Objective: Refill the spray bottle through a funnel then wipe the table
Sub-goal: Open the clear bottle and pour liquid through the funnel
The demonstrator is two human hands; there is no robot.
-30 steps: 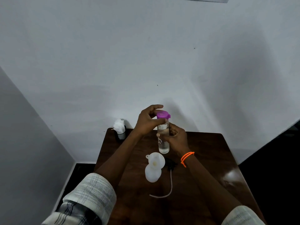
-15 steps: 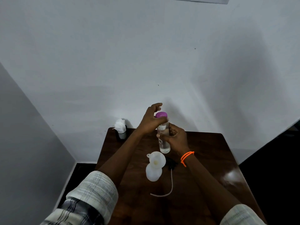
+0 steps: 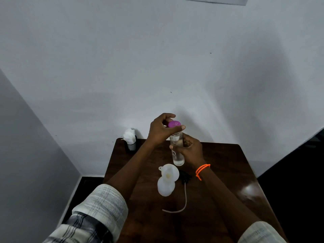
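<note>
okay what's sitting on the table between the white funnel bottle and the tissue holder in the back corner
In the head view, only the left forearm crosses above that stretch; the wooden table visible there between the spray bottle and tissue holder is bare.

— What's the table (image 3: pixel 219 163) made of?
— Dark wood, polished; it throws a glossy glare near the right edge.
— And the bottle (image 3: pixel 178 155)?
— Clear, smooth plastic, with a matt purple cap (image 3: pixel 174 123). The funnel (image 3: pixel 169 172) is milky, translucent plastic.
— That white wad (image 3: pixel 129 135) at the back?
— Crumpled tissue paper, soft and matt.
</note>
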